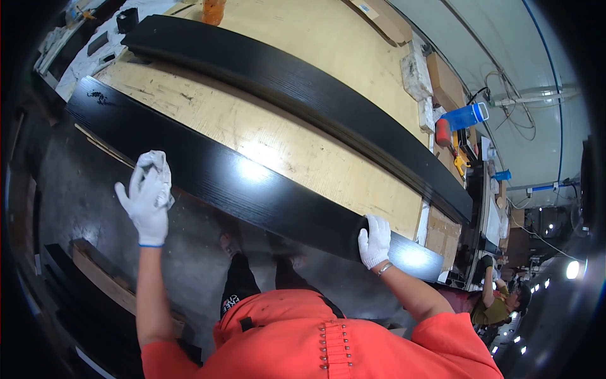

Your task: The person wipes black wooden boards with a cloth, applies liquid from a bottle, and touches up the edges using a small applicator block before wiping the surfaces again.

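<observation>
black planks [60, 278] lie stacked on the floor at the far left, beside a brown wooden strip [104, 271]. above them, a dark cup [127, 20] stands at the bench's upper left corner. the near black board [246, 180] begins here, with a dark patch on its left end, and runs slantwise along the near side of the pale wooden bench top [202, 104] to the lower right. at its front edge is the white-gloved left hand [146, 202], thumb stuck out to the side, fingers partly bent against a crumpled white cloth [163, 172], which it has hold of. an orange container [213, 11] stands at the top edge of the view. the far black board [303, 85] lies beyond the near one, with bare bench top between them. farther right, the white-gloved right hand [376, 240] lies across the near black board close to its right end, fingers at the far edge; i cannot tell whether it grips or merely rests. a cardboard piece [443, 237] lies beyond that end. at the right are a blue bottle [464, 117], a yellow tool [459, 165] and, lower down, a co-worker [495, 309].
</observation>
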{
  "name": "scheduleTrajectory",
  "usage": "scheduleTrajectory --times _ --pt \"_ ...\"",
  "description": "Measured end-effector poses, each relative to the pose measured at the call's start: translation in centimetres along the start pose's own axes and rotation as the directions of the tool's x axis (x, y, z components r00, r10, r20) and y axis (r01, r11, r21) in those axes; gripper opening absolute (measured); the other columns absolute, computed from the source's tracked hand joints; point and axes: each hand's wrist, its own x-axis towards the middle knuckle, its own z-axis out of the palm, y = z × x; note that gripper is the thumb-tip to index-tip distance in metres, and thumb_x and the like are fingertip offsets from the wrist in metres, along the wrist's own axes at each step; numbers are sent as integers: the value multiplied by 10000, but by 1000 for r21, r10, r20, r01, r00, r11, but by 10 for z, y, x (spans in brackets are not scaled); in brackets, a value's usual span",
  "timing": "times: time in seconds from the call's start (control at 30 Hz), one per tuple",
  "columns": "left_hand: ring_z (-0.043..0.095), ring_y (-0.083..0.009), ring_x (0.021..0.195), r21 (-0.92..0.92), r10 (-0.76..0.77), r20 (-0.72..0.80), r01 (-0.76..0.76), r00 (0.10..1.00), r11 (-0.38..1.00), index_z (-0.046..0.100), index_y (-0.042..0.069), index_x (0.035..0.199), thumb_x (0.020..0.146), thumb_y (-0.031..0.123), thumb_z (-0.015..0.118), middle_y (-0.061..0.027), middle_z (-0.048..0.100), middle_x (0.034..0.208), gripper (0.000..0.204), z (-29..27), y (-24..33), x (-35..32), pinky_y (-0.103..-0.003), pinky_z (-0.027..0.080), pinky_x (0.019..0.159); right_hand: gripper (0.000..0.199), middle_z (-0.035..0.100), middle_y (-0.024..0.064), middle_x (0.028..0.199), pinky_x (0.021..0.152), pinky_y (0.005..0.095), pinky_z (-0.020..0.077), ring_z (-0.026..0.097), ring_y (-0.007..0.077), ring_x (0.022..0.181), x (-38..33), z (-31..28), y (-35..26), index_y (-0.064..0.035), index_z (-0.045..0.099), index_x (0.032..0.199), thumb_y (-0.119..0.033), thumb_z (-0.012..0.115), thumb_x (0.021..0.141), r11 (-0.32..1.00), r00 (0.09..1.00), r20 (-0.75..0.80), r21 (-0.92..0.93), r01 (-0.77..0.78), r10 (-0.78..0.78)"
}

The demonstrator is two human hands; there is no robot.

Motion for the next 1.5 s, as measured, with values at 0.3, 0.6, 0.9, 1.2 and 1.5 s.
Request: scheduleTrajectory --times 0.3,0.6,0.9,1.2,1.5 --pt "498 -287 1320 -777 -462 -153 182 874 603 658 57 1326 953 213 587 -106 564 1469 411 22 -52 12 -459 267 1202 451 581 246 1176 994 531 423 520 444 1113 5 2 -3 16 559 1264 -148 591 845 999 1000 16 35 -1 1" --pt "489 -291 1346 14 -344 -120 348 931 937 673 130 1290 950 191 580 -60 563 1477 358 -6 -178 74 -494 154 1233 441 563 252 1177 992 532 416 512 450 1084 8 0 -4 10 537 1266 -156 566 859 1000 998 57 -9 2 -2" --pt "548 -319 1346 -266 85 -31 -90 996 960 688 57 1239 860 166 699 -170 630 1359 394 -77 39 37 -574 195 1225 427 523 273 1140 983 545 410 494 467 1058 8 -2 0 29 523 1258 -167 516 879 998 991 127 -45 -38 43" --pt "514 -256 1245 161 -103 27 97 994 982 532 12 1314 975 157 562 -119 508 1317 370 -15 -102 82 -471 343 1149 313 537 258 1089 955 536 425 505 450 1047 22 -1 -10 17 566 1144 -144 526 879 989 974 212 -140 -55 84" --pt "603 -282 1188 -96 151 435 -122 888 988 558 116 1368 963 342 609 -129 611 1313 466 -74 -31 216 -451 458 972 139 591 165 919 819 482 471 561 383 908 137 41 -196 -62 657 958 -46 608 830 982 997 -22 171 -75 80"
